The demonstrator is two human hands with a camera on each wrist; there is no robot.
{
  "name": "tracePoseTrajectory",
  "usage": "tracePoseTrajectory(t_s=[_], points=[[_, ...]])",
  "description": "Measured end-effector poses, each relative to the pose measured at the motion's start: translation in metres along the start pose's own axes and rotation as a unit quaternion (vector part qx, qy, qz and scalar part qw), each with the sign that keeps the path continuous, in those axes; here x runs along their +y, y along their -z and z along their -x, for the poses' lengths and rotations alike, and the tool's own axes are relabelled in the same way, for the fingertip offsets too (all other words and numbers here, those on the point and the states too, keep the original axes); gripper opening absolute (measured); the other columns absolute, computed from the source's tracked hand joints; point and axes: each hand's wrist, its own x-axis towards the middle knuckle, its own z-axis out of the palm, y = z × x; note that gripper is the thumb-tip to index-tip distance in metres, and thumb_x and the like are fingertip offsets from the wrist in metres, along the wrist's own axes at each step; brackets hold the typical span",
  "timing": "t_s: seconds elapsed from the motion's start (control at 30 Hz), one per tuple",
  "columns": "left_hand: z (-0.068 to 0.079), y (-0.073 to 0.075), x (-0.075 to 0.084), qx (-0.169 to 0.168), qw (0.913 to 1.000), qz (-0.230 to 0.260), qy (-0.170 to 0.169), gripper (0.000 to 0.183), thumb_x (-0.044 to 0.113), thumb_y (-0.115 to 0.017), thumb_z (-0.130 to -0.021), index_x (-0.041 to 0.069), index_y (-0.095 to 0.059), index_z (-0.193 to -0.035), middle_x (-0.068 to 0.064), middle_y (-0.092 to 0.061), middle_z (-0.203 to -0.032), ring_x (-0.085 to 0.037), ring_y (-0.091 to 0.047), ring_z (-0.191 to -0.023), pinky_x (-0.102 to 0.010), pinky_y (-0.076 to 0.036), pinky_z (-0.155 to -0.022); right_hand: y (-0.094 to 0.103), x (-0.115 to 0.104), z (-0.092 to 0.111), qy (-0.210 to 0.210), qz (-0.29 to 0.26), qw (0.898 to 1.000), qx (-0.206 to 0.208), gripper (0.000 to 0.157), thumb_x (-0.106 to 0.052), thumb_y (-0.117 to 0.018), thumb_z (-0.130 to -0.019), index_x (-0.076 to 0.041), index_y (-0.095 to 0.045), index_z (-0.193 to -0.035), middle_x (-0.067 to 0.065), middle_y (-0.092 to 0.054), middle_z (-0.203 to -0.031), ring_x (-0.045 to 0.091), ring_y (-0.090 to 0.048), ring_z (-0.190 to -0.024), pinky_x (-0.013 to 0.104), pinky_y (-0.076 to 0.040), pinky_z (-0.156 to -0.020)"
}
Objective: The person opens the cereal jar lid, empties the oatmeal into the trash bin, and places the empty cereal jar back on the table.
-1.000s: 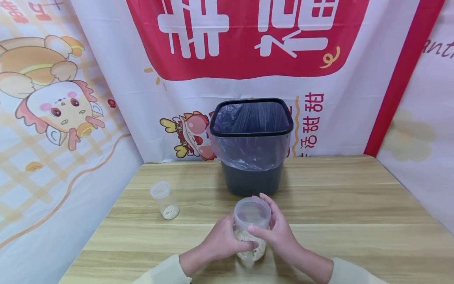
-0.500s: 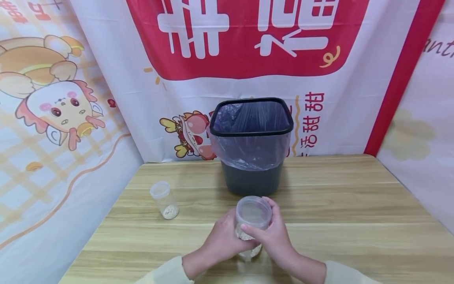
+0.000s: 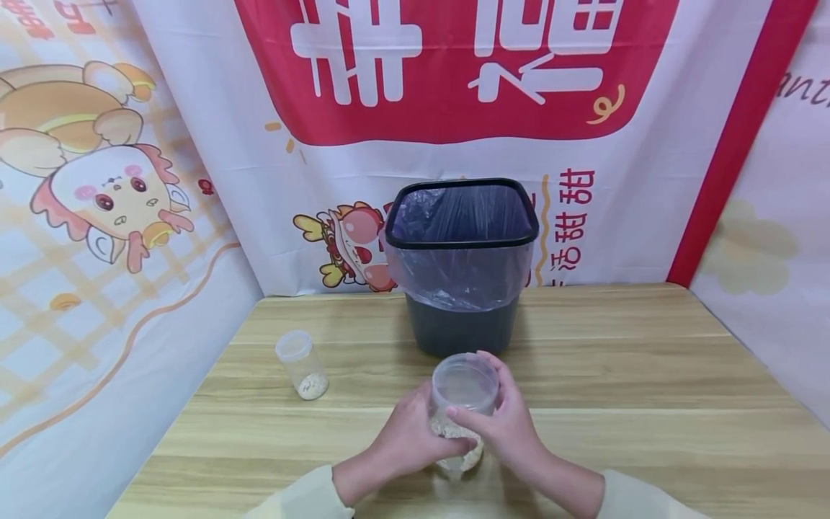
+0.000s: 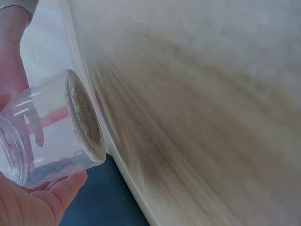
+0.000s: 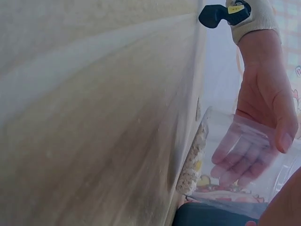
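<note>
A clear plastic jar with a translucent lid stands between my two hands, close over the table near its front. Pale flakes lie in a layer at its bottom. My left hand grips the jar's body, its thumb across the front. Higher up, my right hand holds the lid's rim, thumb in front and fingers around the far right side. Through the clear wall in the right wrist view, the left hand's fingers show behind the jar.
To the left on the wooden table is a smaller clear container with some pale flakes and a whitish lid. A dark bin lined with a plastic bag stands behind the hands, before a printed cloth backdrop.
The right hand's fingers and thumb have shifted a little back and forth around the lid. The jar has moved slightly right and away, still in both hands.
</note>
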Motion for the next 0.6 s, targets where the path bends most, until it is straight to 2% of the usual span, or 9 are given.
tracePoseTrajectory(t_s=[0.23, 0.33, 0.6], points=[[0.001, 0.001, 0.001, -0.013, 0.9996, -0.005, 0.025, 0.081, 0.054, -0.082, -0.066, 0.017, -0.051, -0.131, 0.007, -0.061, -0.111, -0.012, -0.058, -0.099, -0.032, -0.050, -0.084, 0.007, -0.006, -0.007, 0.059, -0.014, 0.998, 0.001, 0.083, 0.006, -0.080, -0.070, -0.001, -0.036, -0.140, 0.011, -0.050, -0.140, 0.026, -0.047, -0.126, 0.023, -0.038, -0.102], [0.001, 0.001, 0.000, -0.015, 0.9994, -0.006, 0.031, 0.080, 0.054, -0.082, -0.066, 0.015, -0.052, -0.129, 0.003, -0.060, -0.107, -0.014, -0.059, -0.094, -0.031, -0.050, -0.080, 0.012, -0.010, -0.010, 0.078, -0.020, 0.997, 0.007, 0.083, 0.009, -0.079, -0.070, 0.001, -0.035, -0.140, 0.013, -0.048, -0.141, 0.028, -0.043, -0.130, 0.024, -0.036, -0.105], [0.001, 0.002, -0.004, -0.025, 0.9982, 0.000, 0.055, 0.080, 0.054, -0.085, -0.063, 0.007, -0.056, -0.121, -0.005, -0.062, -0.107, -0.015, -0.058, -0.094, -0.035, -0.050, -0.082, 0.025, -0.020, -0.017, 0.077, -0.002, 0.997, 0.024, 0.087, 0.009, -0.080, -0.070, -0.002, -0.034, -0.143, 0.009, -0.047, -0.142, 0.023, -0.042, -0.130, 0.025, -0.037, -0.105]])
